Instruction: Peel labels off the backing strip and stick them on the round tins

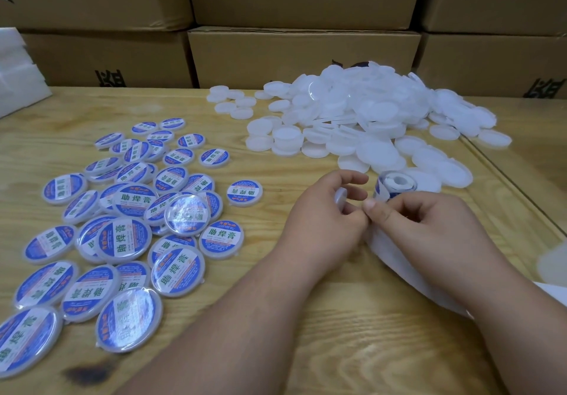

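Note:
My left hand (322,210) holds a plain white round tin (341,200) on edge between thumb and fingers. My right hand (426,229) pinches the white backing strip (389,259) at its top, thumb tip against the left hand. The roll of blue labels (395,184) stands just behind the right hand, and the spent strip trails to the lower right. A heap of unlabelled white tins (368,118) lies behind the hands. Labelled tins with blue and white labels (129,235) are spread on the left of the wooden table (337,333).
Stacked cardboard boxes (300,54) wall off the table's far edge. White foam sheets (18,69) sit at the far left. One labelled tin (244,192) lies alone, left of my left hand. The table's right edge runs diagonally past the white heap.

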Tool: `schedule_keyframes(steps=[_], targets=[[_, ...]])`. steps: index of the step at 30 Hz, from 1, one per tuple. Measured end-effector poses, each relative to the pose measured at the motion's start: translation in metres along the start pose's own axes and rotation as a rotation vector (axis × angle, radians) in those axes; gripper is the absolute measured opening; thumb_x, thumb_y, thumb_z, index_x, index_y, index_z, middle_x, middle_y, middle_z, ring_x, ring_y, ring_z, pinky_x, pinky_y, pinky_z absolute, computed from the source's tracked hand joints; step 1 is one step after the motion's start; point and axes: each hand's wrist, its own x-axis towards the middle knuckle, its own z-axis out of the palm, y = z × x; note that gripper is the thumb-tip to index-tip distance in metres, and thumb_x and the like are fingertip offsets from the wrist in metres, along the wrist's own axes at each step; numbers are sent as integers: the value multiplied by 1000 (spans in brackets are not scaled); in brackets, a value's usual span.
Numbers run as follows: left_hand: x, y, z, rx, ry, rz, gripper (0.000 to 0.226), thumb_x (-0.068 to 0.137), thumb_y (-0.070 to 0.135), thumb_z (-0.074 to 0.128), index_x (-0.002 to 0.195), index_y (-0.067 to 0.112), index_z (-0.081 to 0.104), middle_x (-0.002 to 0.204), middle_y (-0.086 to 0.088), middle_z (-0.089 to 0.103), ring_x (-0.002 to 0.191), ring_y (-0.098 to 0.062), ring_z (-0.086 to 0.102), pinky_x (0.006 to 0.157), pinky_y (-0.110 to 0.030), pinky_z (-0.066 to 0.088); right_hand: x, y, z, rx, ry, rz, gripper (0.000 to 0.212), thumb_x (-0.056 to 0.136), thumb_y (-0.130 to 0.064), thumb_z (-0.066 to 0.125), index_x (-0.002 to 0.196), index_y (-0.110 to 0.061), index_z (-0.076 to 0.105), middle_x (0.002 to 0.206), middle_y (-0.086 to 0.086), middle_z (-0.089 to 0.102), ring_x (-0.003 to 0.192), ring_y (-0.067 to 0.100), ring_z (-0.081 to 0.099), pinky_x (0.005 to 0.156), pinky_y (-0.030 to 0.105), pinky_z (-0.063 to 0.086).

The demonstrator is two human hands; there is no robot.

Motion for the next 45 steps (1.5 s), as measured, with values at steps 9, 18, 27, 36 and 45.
schedule_keyframes(steps=[9, 18, 27, 36, 45], targets=[[0, 0, 0, 62, -13, 2, 35, 83, 27, 82, 111, 38, 64, 99, 15, 69, 79, -4, 69, 67, -21, 56, 2, 3, -8, -33, -101, 65, 17, 86, -21, 58, 85, -32, 72, 51, -15, 50, 46, -1, 43, 50, 21, 35], [-1, 1, 0, 77, -12, -3, 26, 88, 31, 76, 109, 39, 64, 94, 15, 72, 70, 2, 64, 57, -10, 46, -2, -6, -13, -102, -221, 75, 20, 81, -42, 52, 90, -36, 69, 79, -7, 73, 74, 15, 68, 70, 42, 56], [1, -1, 1, 56, 22, 15, 21, 89, 25, 75, 106, 33, 66, 90, 9, 73, 76, -1, 65, 61, -9, 47, -5, -12, -13, -93, -208, 84, 65, 66, -62, 47, 93, -7, 68, 64, 6, 52, 57, 18, 43, 57, 35, 37], [-1, 1, 2, 48, 4, 9, 26, 85, 28, 81, 106, 33, 67, 91, 7, 71, 74, 0, 64, 62, -6, 46, -3, -9, -13, -15, -219, 129, 53, 76, -53, 54, 95, -5, 66, 92, 28, 62, 71, 16, 50, 70, 40, 45], [-1, 0, 2, 55, 1, 7, 25, 85, 28, 81, 104, 35, 67, 91, 15, 73, 76, 1, 67, 63, -9, 50, 0, 0, -10, -67, -121, 115, 21, 85, -43, 66, 86, -23, 72, 82, 2, 75, 82, 17, 68, 80, 44, 58]])
